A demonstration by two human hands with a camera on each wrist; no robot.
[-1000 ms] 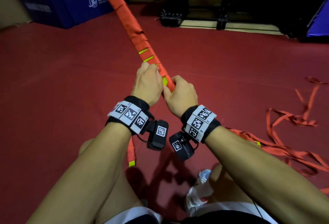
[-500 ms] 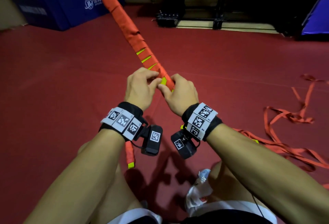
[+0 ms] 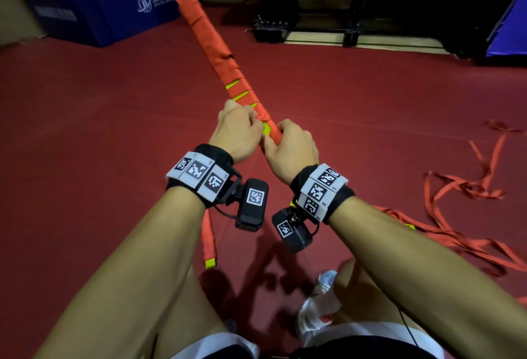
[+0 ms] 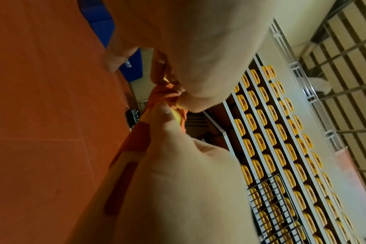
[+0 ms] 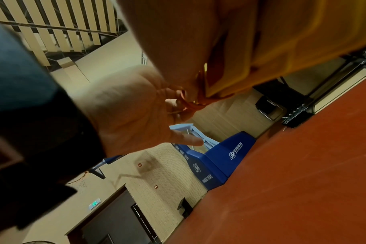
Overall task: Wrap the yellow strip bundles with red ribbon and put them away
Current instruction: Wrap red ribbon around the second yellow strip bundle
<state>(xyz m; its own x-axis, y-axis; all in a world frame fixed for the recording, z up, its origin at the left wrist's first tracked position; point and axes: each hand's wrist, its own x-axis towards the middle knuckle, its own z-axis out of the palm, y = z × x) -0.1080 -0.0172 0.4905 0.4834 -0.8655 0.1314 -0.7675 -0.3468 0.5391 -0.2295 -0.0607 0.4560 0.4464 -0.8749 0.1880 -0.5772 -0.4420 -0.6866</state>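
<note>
A long yellow strip bundle point(image 3: 216, 45) wound in red ribbon slants from my hands up towards the far left. Yellow shows through small gaps just ahead of my fingers. Its lower end point(image 3: 209, 244) sticks out below my left wrist. My left hand point(image 3: 256, 125) pinches the red ribbon point(image 4: 164, 95) against the bundle. Right beside it, my right hand point(image 3: 273, 142) grips the bundle, the two hands touching. In the right wrist view the ribbon point(image 5: 190, 102) runs between both hands, blurred.
Loose red ribbon point(image 3: 445, 193) lies in tangled loops on the red floor at the right. A blue padded block point(image 3: 114, 2) stands at the far left and a black metal frame base point(image 3: 271, 31) at the far middle. My bare legs are below my arms.
My left hand drew back slightly from the bundle, then closed in on it again with the ribbon. The right hand kept its grip and the bundle kept its slant.
</note>
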